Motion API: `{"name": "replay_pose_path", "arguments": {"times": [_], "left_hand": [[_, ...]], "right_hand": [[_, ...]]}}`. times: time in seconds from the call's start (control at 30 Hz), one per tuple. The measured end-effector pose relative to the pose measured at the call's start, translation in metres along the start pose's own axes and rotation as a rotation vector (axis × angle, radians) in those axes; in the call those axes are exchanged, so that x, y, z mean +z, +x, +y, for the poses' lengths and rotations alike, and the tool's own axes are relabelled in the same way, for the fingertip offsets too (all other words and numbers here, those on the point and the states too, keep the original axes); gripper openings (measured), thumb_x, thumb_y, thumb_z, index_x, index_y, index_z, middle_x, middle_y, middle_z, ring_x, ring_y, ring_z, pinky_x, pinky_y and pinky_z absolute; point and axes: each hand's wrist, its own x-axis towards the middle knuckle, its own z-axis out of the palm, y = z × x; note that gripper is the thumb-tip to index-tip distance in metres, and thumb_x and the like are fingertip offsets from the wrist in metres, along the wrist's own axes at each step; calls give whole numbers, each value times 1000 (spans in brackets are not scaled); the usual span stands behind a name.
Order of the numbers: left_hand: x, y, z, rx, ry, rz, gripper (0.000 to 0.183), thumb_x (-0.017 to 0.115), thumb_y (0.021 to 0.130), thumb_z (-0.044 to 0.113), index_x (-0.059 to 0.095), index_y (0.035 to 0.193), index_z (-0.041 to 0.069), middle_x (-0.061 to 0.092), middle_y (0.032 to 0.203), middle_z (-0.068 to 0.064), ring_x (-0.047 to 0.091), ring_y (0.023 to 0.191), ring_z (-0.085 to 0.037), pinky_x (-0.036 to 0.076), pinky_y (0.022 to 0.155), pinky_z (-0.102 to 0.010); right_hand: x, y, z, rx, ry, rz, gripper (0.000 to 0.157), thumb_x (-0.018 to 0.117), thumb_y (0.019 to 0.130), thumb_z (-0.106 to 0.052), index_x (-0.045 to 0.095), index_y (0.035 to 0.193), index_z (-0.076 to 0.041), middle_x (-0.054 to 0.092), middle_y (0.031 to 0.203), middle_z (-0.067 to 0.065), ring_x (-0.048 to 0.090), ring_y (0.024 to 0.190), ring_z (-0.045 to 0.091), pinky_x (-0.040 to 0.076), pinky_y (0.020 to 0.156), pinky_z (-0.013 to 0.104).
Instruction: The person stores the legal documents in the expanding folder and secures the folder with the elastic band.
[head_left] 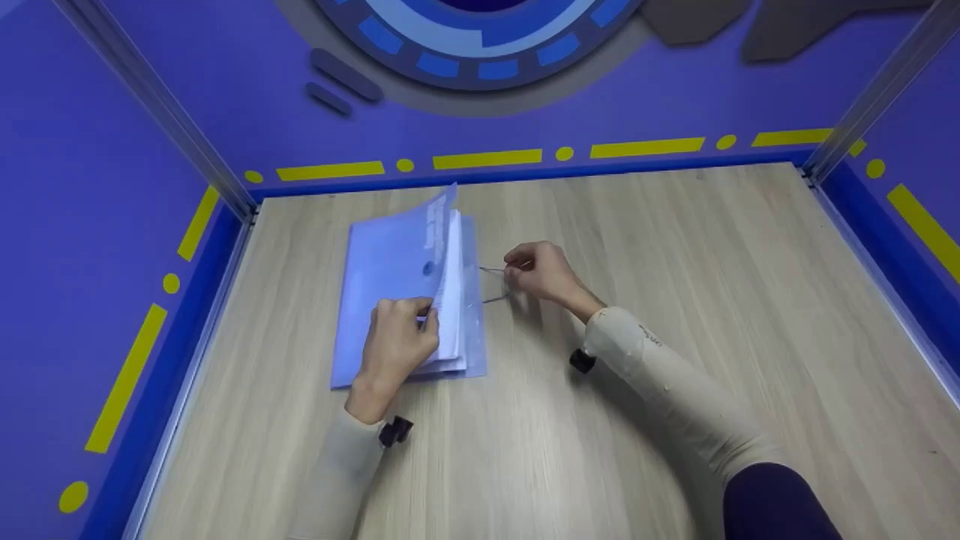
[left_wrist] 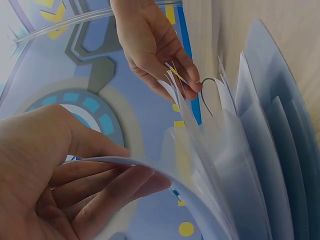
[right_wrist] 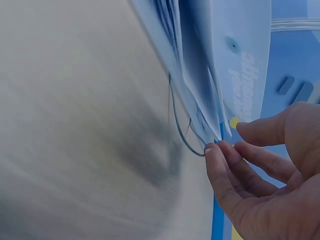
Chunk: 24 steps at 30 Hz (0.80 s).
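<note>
A blue translucent plastic file folder (head_left: 382, 262) lies on the table with its front cover lifted along the right side. My left hand (head_left: 397, 339) pinches that cover's edge between thumb and fingers, seen close up in the left wrist view. White papers (head_left: 450, 307) and several divider sheets (left_wrist: 257, 135) show inside the opening. To the right of the folder, my right hand (head_left: 546, 271) holds a thin elastic cord (right_wrist: 177, 120) at its fingertips. Both ends of the cord run back to the folder's rear flap (head_left: 473, 330), so it forms a stretched loop.
The wooden table (head_left: 675, 240) extends to the right of the folder and in front of it. Blue panels (head_left: 480, 127) with yellow markings stand behind and at both sides, framed by metal posts (head_left: 874, 97). Small black wrist devices (head_left: 582, 361) sit at the sleeves.
</note>
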Motion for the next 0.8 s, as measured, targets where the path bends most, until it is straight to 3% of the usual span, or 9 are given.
{"name": "replay_pose_path", "arguments": {"times": [0.33,0.6,0.7,0.8], "left_hand": [[1,-2,3,-41,11,-15,18,72,94,7,84,105,0,82,98,-17,80,80,-25,65,66,-43],[-3,-7,2,-65,32,61,33,79,92,32,85,106,3,82,97,-17,81,80,-33,64,64,-48],[-3,-7,-2,-61,32,64,41,80,91,36,83,113,2,82,103,-20,80,81,-36,64,62,-48],[-1,-7,-8,-58,42,38,51,80,91,40,79,123,0,79,119,-21,79,95,-40,65,68,-49]], "right_hand": [[-8,-3,7,-38,-75,11,26,68,97,-3,74,120,9,78,109,20,74,100,33,61,93,45],[-11,-6,13,-26,-50,11,26,68,97,-1,73,120,9,77,110,20,73,101,33,61,94,45],[-12,-7,15,-32,-53,12,27,68,98,-2,73,121,9,77,111,21,73,102,33,61,94,46],[-13,-8,16,-39,-61,12,27,68,98,-3,73,121,9,77,112,21,73,102,33,61,94,46]]}}
